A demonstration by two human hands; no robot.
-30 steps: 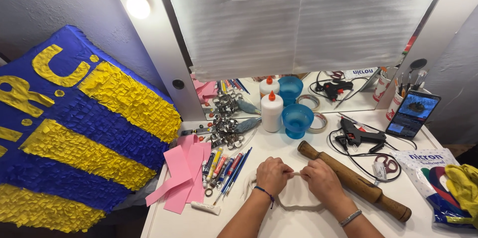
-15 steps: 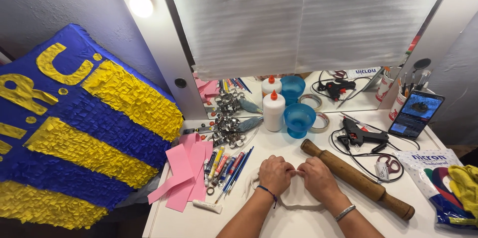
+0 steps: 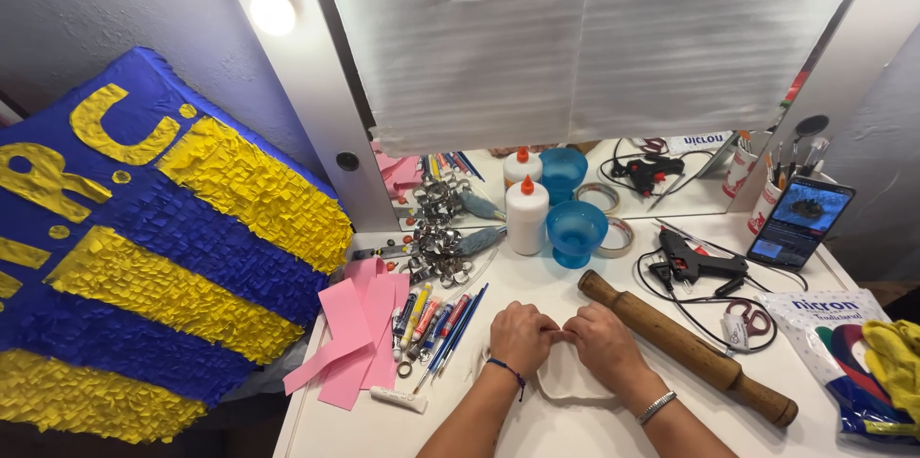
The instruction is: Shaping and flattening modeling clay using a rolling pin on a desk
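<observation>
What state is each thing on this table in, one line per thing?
Left hand: fingers curled, pressing the white clay piece.
Right hand: fingers curled on the same piece.
White clay piece: flattened, lying on the table.
Rolling pin: lying flat, untouched.
Glue bottle: upright, capped.
Phone: propped up, screen lit.
Glue gun: lying down.

- rolling pin (image 3: 685,345): wood, brown, worn matt finish
- white slab (image 3: 567,377) under both hands: soft, doughy-looking, smooth, matt
- table (image 3: 594,424): white, smooth, slight sheen
- bowl (image 3: 576,232): blue translucent plastic, glossy
- glue bottle (image 3: 526,215): white plastic, orange cap, smooth
- pink strips (image 3: 356,335): paper, flat, matt
- blue-and-yellow piece (image 3: 144,257): fringed crepe-like paper, rough, ruffled
- glue gun (image 3: 692,262): black plastic, matt
- bag (image 3: 836,343): glossy plastic film
</observation>
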